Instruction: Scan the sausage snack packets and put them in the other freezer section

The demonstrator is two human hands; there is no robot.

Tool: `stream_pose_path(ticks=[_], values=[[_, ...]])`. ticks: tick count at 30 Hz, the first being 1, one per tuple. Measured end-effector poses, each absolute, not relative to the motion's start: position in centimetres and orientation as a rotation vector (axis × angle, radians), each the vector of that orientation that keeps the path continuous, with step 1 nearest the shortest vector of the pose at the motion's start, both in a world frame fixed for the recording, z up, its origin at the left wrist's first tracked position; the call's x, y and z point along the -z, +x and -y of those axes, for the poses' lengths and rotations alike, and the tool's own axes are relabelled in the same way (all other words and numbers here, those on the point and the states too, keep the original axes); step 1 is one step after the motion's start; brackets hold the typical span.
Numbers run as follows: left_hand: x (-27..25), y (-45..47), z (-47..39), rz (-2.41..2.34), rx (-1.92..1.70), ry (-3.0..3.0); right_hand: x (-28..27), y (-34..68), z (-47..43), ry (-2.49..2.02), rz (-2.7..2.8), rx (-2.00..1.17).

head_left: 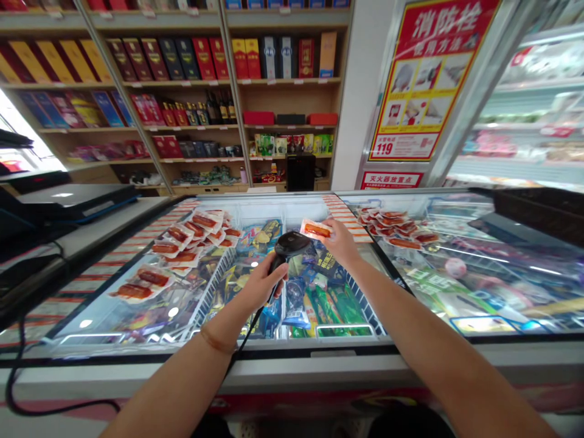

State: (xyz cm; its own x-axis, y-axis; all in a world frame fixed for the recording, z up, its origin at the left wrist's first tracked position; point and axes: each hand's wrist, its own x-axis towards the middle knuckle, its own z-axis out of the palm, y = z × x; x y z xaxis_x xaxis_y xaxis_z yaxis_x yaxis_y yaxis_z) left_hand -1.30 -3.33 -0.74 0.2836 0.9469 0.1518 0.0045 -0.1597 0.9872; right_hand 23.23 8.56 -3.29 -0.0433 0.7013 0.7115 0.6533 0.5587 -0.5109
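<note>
My left hand (263, 283) is wrapped round the handle of a black barcode scanner (292, 243), whose head tilts toward the right. Its cable hangs down past my wrist. Between the fingers of my right hand (340, 240) is a small clear packet of reddish-brown sausage (316, 229), held close in front of the scanner head. Both hands are above the glass top of a chest freezer (274, 365). On the left of the glass lies a loose pile of similar sausage packets (196, 228), and another pile of packets (392, 226) rests on the right.
Under the glass, wire baskets (214, 286) hold colourful frozen packs. A counter device (77, 201) stands at left, with a black cable (20, 365) beside the freezer. Shelves of boxes (182, 61) line the back, near a red wall poster (429, 79). A dark box (542, 213) sits right.
</note>
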Motion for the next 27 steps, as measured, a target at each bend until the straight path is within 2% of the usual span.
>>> stream_pose_path(ticks=[27], values=[[0.46,-1.58,3.31,-0.981,-1.137,1.399,3.86,23.01,-8.59,-1.055,1.678,0.021]])
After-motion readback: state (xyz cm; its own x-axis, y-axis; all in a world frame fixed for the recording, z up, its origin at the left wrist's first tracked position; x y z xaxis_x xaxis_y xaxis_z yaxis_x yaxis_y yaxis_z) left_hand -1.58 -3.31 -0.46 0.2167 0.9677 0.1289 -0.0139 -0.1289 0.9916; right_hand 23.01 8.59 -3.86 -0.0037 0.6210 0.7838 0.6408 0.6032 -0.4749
